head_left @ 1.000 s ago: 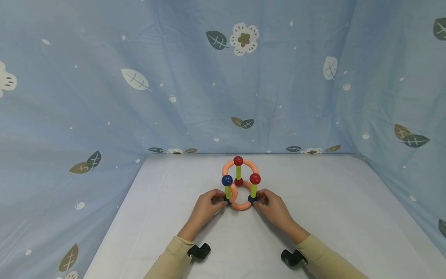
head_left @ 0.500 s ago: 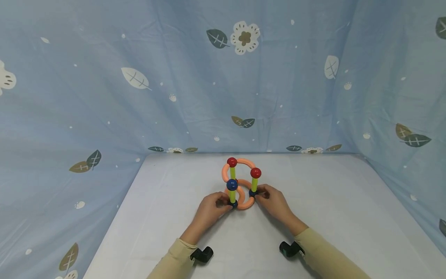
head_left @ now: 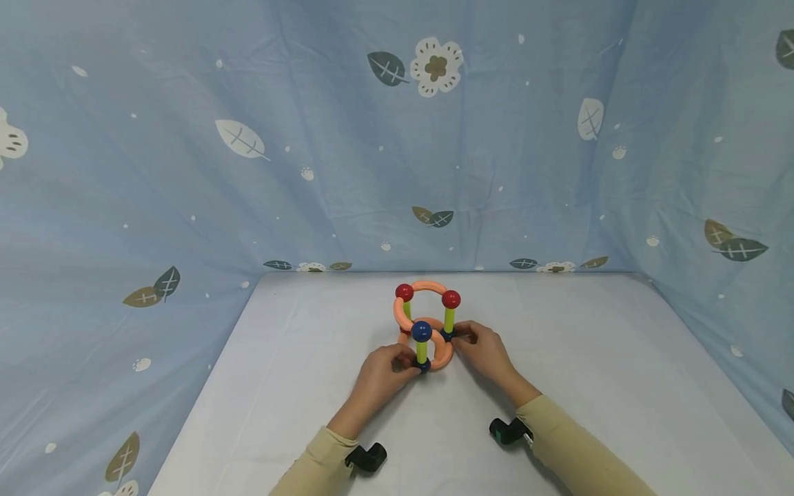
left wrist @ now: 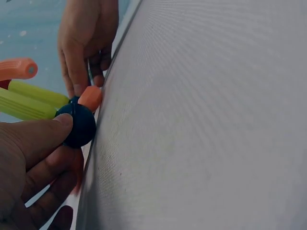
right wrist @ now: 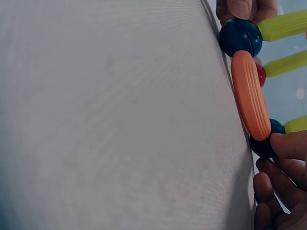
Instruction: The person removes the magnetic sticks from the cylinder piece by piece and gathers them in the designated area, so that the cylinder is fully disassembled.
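A small frame of magnetic balls and rods stands on the white table between both hands. Three yellow-green rods stand upright, topped by two red balls and a blue ball. Orange curved rods link balls at the top and around the base. My left hand pinches the near dark blue base ball between thumb and fingers. With thumb and fingertips, my right hand holds the other dark blue base ball. One orange curved rod shows a bare end in the left wrist view.
The white table stretches to either side and in front of the frame. Behind it hangs a blue curtain with leaf and flower prints. A black wrist camera sits on each forearm.
Both hands turn the frame counterclockwise as seen from above. The near blue column comes forward and right, the right-hand one goes back, and the rear red ball shifts left.
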Demonstrator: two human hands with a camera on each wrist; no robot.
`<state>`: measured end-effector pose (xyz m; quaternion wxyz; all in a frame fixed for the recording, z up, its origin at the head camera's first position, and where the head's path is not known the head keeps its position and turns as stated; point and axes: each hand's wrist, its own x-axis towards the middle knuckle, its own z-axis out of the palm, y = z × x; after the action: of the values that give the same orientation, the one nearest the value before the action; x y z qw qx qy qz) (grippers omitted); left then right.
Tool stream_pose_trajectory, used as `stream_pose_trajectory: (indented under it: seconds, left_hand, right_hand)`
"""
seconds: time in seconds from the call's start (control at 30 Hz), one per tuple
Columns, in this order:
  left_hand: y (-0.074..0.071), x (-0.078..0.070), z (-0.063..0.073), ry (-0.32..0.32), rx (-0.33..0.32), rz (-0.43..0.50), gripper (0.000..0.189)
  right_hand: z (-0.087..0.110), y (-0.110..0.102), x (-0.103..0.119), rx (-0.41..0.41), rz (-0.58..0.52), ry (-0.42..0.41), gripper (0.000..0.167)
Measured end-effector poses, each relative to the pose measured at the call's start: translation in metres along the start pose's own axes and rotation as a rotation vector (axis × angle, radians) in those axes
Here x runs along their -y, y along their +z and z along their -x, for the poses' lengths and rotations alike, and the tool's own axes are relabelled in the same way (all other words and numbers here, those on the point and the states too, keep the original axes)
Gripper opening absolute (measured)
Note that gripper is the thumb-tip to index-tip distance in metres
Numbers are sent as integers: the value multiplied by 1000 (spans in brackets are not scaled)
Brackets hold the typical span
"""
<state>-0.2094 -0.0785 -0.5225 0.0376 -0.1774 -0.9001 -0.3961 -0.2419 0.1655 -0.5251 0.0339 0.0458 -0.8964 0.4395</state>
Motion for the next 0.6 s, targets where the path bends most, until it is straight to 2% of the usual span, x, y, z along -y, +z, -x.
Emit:
stream_pose_trajectory:
  seconds: [0.33, 0.6]
  left_hand:
    - [2, -1, 1, -26, 4, -13, 23]
    - [-5, 1, 3, -2, -32, 18, 23]
  right_hand:
    - [0, 1, 0, -4, -1, 14, 35]
    - [6, -3, 2, -20, 24, 14, 37]
